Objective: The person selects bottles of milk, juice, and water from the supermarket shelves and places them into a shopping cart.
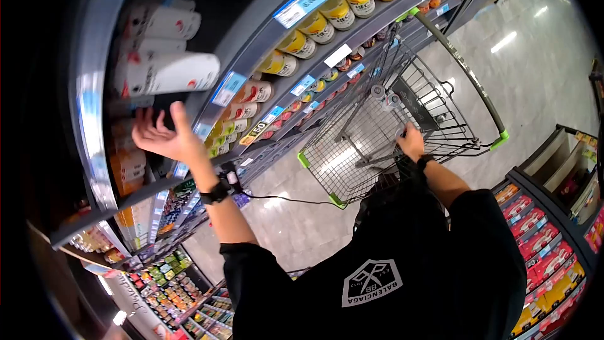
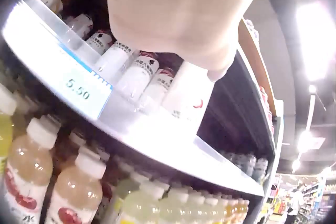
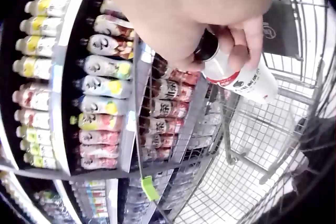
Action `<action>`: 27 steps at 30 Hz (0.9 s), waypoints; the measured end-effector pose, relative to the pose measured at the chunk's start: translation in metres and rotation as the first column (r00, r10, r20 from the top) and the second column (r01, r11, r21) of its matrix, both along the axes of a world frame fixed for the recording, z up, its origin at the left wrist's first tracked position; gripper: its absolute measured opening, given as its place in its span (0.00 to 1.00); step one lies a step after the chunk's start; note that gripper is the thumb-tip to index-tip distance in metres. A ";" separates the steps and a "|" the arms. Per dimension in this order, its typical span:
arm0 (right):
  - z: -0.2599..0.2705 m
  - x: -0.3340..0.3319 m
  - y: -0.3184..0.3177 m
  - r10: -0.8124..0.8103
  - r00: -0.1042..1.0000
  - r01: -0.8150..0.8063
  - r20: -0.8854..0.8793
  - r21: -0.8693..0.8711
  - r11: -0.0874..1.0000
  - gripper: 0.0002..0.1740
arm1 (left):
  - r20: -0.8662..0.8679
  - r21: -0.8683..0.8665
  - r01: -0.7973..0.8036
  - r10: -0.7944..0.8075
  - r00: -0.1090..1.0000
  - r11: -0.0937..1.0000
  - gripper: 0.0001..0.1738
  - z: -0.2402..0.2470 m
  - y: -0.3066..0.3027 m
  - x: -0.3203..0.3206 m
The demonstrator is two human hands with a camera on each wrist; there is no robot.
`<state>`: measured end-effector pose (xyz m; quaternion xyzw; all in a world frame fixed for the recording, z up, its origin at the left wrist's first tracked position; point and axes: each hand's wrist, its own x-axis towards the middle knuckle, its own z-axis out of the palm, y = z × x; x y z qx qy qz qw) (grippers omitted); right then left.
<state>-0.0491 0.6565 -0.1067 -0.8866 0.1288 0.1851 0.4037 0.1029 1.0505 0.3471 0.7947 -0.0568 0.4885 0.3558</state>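
White bottles with red marks lie in head view on a dark shelf, the front bottle (image 1: 167, 73) nearest my left hand (image 1: 165, 138). That hand is empty in this view, its fingers loosely bent and thumb raised. In the left wrist view, the left hand (image 2: 178, 14) covers part of a white bottle (image 2: 189, 98) at the shelf edge; its fingertips are hidden. My right hand (image 3: 231, 40) grips a white bottle (image 3: 247, 82) near its black cap. From the head view, the right hand (image 1: 412, 143) is above the shopping cart (image 1: 340, 145).
Two bottles or cans (image 1: 378, 92) are in the cart near a dark panel (image 1: 415, 104). Yellow-labelled bottles (image 1: 338, 12) line the shelf beside it. A price tag (image 2: 81, 90) runs along the shelf edge. Red packages (image 1: 541, 239) fill a display at right.
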 end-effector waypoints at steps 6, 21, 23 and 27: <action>-0.063 0.068 -0.004 -0.080 0.963 0.051 -0.257 -0.117 0.992 0.23 | -0.397 0.103 0.006 0.036 0.917 0.995 0.31 -0.025 0.074 0.038; -0.160 0.082 0.006 -0.183 0.965 0.183 -0.189 -0.022 0.983 0.26 | -0.292 -0.158 0.012 -0.058 0.955 0.987 0.33 -0.033 0.073 0.023; -0.141 0.062 0.006 -0.242 0.957 0.246 -0.159 0.004 0.969 0.26 | -0.243 -0.093 -0.020 -0.004 0.970 0.995 0.31 -0.037 0.061 0.027; -0.071 0.011 -0.015 -0.089 0.892 0.205 -0.444 0.220 0.954 0.20 | -0.234 0.261 -0.095 0.158 0.959 0.961 0.33 -0.045 0.044 0.025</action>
